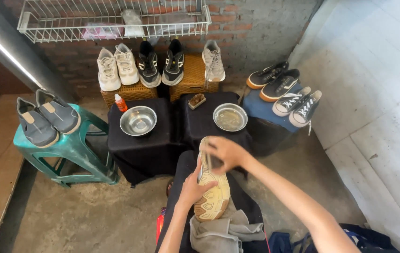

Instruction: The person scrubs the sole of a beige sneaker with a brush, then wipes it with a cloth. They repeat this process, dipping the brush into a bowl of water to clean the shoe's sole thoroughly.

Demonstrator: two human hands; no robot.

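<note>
A pale sneaker (212, 185) lies sole-up across the person's lap, its long axis running away from the body, toe end toward the black-draped counter (139, 145) and heel end over a grey cloth (225, 232) bunched just nearer than the fingers. The left hand (194, 189) cups the shoe from its left side at mid-length, fingers wrapped onto the yellowish tread and holding it. The right hand (225, 152) sits on the far, toe end, fingers curled down over that tip; whether they pinch something small there I cannot tell. Both hands touch the sneaker, the right farther out. Beyond the fingers stand two steel bowls (138, 120), with a small brush (196, 100) between them and farther back, and an orange bottle (121, 102) to the left.
</note>
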